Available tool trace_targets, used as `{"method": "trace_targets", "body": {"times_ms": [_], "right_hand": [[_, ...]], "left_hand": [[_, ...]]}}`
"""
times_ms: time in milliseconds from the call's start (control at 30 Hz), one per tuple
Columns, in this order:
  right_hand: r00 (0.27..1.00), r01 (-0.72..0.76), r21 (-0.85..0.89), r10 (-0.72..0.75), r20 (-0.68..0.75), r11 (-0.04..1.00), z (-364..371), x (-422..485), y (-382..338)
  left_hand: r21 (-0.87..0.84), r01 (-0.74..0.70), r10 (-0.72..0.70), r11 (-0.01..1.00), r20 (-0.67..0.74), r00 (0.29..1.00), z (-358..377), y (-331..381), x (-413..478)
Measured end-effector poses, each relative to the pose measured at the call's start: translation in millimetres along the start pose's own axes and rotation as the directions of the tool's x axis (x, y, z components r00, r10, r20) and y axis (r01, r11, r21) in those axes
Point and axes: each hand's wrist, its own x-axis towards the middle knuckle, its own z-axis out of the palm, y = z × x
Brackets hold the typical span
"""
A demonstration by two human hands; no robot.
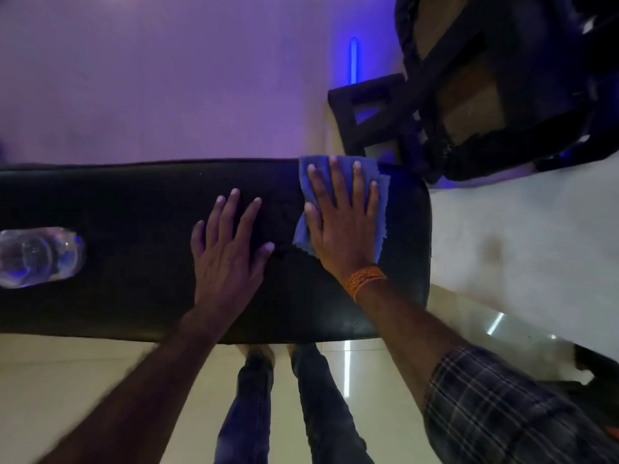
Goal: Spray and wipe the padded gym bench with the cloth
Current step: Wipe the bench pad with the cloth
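Note:
The black padded bench (134, 202) runs across the view from the left edge to its rounded right end. My right hand (341, 222) lies flat, fingers spread, pressing a blue cloth (382, 209) onto the pad near that right end. An orange band circles the right wrist. My left hand (231, 242) rests flat on the pad just left of the cloth, fingers apart, holding nothing. A clear plastic bottle (40, 257) lies on the pad at the far left; its nozzle is not visible.
A dark metal gym frame (469, 105) stands beyond the bench's right end. Pale glossy floor tiles (100, 380) lie below the bench, and my legs (291, 406) stand against its near edge. A white surface (536, 249) sits to the right.

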Motion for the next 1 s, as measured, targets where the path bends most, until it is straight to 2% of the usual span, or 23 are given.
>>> {"method": "trace_targets", "body": {"times_ms": [67, 167, 200, 267, 367, 400, 467, 567, 633, 767, 800, 867, 933, 1000], "right_hand": [[0.999, 0.035, 0.003, -0.035, 0.003, 0.999, 3, 2, -20], [0.947, 0.312, -0.013, -0.31, 0.086, 0.95, 0, -29, -9], [0.926, 0.363, -0.011, -0.359, 0.117, 0.932, -4, -35, 1], [0.937, 0.333, -0.033, -0.327, 0.119, 0.942, -6, -24, 12], [0.997, 0.069, -0.014, -0.069, 0.029, 0.998, -4, 24, -16], [0.999, 0.043, 0.001, -0.043, 0.024, 0.999, -3, 34, -34], [0.985, 0.171, 0.001, -0.171, 0.025, 0.985, 2, 28, -60], [0.942, 0.324, -0.019, -0.321, 0.101, 0.946, 0, -17, -43], [0.941, 0.318, -0.045, -0.309, 0.139, 0.947, -8, -22, -25], [0.996, 0.074, -0.035, -0.072, 0.047, 0.997, -6, 30, -53], [0.996, 0.081, -0.028, -0.08, 0.036, 0.996, -2, 37, -72], [0.971, 0.235, -0.023, -0.234, 0.043, 0.972, 5, 29, -98], [0.927, 0.368, -0.037, -0.363, 0.089, 0.929, 5, 8, -91], [0.921, 0.374, -0.057, -0.363, 0.141, 0.926, -2, -6, -68]], "left_hand": [[0.003, -0.005, 0.006, 1.0, -0.009, 1.0, 0, 0, 0], [-0.031, 0.013, -0.013, 0.999, -0.004, 1.0, -4, 3, 4], [-0.041, 0.024, -0.025, 0.999, -0.004, 1.0, -6, 2, 4], [-0.052, 0.035, -0.036, 0.998, -0.013, 0.999, -8, -2, 3], [-0.024, 0.004, -0.005, 1.0, -0.045, 0.999, -5, -11, 2], [-0.017, 0.0, -0.001, 1.0, -0.058, 0.998, -5, -14, 1], [-0.028, 0.015, -0.017, 0.999, -0.072, 0.997, -7, -21, 2], [-0.028, 0.028, -0.029, 0.999, -0.041, 0.999, -11, -29, 3], [-0.015, 0.021, -0.021, 1.0, -0.028, 0.999, -17, -40, 2], [-0.003, -0.027, 0.027, 1.0, -0.078, 0.997, -13, -55, 2], [-0.012, -0.026, 0.025, 1.0, -0.099, 0.995, -11, -58, 2], [-0.035, -0.015, 0.011, 0.999, -0.125, 0.992, -9, -61, 2], [-0.04, -0.009, 0.004, 0.999, -0.117, 0.993, -12, -64, 1], [-0.031, 0.009, -0.012, 0.999, -0.095, 0.995, -17, -69, 0]]}}
